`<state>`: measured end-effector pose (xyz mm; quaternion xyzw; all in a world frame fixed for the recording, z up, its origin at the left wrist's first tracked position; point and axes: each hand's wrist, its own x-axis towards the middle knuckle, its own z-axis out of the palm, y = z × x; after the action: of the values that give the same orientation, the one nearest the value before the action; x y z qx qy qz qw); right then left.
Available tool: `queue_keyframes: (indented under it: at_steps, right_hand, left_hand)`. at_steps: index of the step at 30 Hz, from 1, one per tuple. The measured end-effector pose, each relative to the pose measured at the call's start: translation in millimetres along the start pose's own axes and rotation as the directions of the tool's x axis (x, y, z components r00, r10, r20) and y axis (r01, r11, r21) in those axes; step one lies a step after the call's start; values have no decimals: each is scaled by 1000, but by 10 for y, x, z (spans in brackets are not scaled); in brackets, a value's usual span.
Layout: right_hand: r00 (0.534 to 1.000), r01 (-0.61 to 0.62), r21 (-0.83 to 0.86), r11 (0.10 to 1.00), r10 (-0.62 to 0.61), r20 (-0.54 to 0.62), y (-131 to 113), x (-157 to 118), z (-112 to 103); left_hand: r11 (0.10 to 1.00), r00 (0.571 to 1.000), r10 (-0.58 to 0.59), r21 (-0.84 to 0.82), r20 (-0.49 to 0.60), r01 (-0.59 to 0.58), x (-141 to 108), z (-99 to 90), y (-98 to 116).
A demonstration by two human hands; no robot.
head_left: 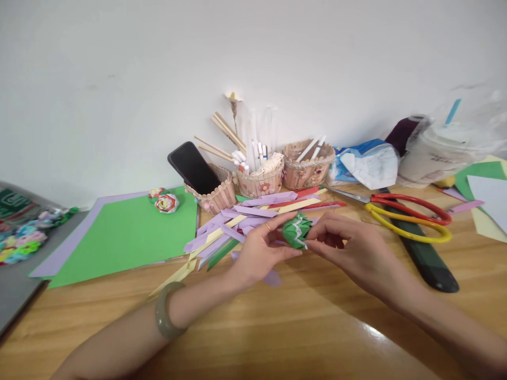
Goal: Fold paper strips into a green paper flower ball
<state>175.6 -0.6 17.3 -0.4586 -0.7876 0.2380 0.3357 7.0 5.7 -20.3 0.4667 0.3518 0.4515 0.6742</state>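
Between my two hands, just above the table, is a small green folded-paper piece with a white zigzag line across it. My left hand grips it from the left, thumb below and fingers behind. From the right, the fingertips of my right hand pinch its edge. Under and behind the hands lies a loose pile of paper strips, mostly purple, with some yellow, green and red. Scissors with one red and one yellow handle lie right of my right hand, over a dark green flat tool.
Green paper sheets with small folded-paper flowers lie at left. Along the wall stand decorated baskets, one holding a phone. A tissue pack and a bagged drink cup stand at right.
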Motion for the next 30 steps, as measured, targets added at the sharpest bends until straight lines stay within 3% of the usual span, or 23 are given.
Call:
queue_keyframes:
  at_steps: [4, 10, 15, 19, 22, 25, 27, 30]
  right_hand:
    - [998, 39, 35, 999, -37, -55, -28, -5, -34]
    - [953, 124, 16, 992, -114, -281, -34, -32, -77]
    - [932, 285, -66, 956, -293, -214, -56, -57, -52]
    - [918, 352, -82, 932, -361, -164, -84, -53, -49]
    - [915, 377, -56, 924, -382, -131, -106, -49, -58]
    - [927, 323, -74, 943, -331, -175, -111, -45, -56]
    - [928, 303, -129, 944, -323, -186, -88, -50, -49]
    - [881, 398, -319, 860, -455, -129, -11, -80, -44]
  left_hand:
    - [998, 1000, 21, -56, -13, -22, 1, 11, 20]
    - [984, 1000, 4, -177, -8, -5, 0, -9, 3]
    - [982, 999, 2, -186, 34, 5, -11, -27, -18]
    - [985, 1000, -14, -171, 23, 18, -16, -23, -5]
    - [984, 1000, -17, -176, 12, 19, -19, -20, 4]
    - [984, 1000, -16, -175, 15, 19, -19, -19, 5]
    - [985, 1000, -14, -173, 13, 16, -16, -18, 2]
    - [982, 1000, -16, -187, 3, 16, -11, -15, -3]
